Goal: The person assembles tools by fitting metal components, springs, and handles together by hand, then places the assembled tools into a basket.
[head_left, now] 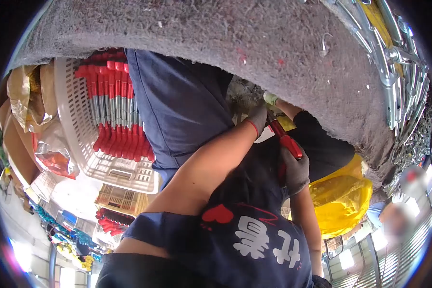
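Near the middle, my right hand [295, 172] in a grey glove is closed around the red grip of a red-handled, plier-like tool [277, 128]. A second red handle partly shows beside my palm. My left hand [258, 116], in a grey glove with a red cuff, is closed at the tool's far end. Its fingertips and the tool's head are in shadow, so details are hard to make out. Just beyond lies a pale green item [270, 98] next to bare skin; I cannot tell whether it is a glove or footwear.
At left, a white plastic crate [77, 120] holds rows of red-handled metal tools [115, 105]. A grey cloth-like surface [201, 29] spans the top. Bent metal parts [393, 62] lie at upper right. A yellow bag [341, 201] is at right, with a blurred person [396, 218] beyond.
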`<state>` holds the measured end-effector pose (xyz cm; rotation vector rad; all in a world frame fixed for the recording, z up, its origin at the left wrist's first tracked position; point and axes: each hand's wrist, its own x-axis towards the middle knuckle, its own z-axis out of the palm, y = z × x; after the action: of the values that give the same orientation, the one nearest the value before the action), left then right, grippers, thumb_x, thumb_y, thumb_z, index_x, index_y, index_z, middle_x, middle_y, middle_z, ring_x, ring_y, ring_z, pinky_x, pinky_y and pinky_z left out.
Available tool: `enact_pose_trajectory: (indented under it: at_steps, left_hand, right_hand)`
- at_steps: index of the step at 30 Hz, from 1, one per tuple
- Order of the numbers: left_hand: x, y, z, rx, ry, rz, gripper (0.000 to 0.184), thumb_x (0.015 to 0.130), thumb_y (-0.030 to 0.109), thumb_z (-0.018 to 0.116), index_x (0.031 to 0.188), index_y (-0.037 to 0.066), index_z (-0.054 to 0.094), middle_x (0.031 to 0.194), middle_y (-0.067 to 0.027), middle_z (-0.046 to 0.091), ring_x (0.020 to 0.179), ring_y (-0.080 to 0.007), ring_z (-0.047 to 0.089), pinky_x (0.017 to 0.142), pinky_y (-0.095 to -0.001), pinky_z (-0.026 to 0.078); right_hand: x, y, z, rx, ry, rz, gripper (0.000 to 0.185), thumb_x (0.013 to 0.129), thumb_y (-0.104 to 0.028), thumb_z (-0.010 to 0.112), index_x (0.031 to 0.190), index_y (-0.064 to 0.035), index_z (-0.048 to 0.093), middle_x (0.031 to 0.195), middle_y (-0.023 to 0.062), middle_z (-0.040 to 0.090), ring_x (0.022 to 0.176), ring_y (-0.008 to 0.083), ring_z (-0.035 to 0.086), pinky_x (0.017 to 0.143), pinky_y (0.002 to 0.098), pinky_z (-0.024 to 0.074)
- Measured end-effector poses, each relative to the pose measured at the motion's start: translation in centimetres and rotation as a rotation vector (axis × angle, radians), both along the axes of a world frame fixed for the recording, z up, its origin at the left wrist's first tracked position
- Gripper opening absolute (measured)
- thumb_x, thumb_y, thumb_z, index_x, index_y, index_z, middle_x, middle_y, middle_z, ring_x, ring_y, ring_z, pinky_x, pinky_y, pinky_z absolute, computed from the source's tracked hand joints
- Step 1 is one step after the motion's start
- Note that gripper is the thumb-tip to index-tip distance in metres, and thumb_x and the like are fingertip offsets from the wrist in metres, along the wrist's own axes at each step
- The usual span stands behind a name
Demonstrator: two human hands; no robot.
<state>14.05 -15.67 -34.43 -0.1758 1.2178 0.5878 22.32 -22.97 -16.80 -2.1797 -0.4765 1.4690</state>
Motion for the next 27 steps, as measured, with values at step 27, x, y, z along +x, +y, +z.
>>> enact_pose_trajectory:
  at_steps: [27]
  left_hand:
    - [0.3, 0.8, 4.9, 1.063, 0.560, -0.940, 0.030, 0.085, 0.021, 0.056, 0.107, 0.002, 0.063, 0.107, -0.0177, 0.066, 0.102, -0.0335, 0.061, 0.085, -0.0414, 0.049]
  right_hand:
    - [-2.9, 5.7, -5.5, -0.153, -0.386, 1.403, 0.053, 0.089, -0.028, 0.053, 0.136, -0.0036, 0.045, 0.141, 0.0179, 0.043, 0.134, 0.0350, 0.035, 0.110, 0.0401, 0.0278]
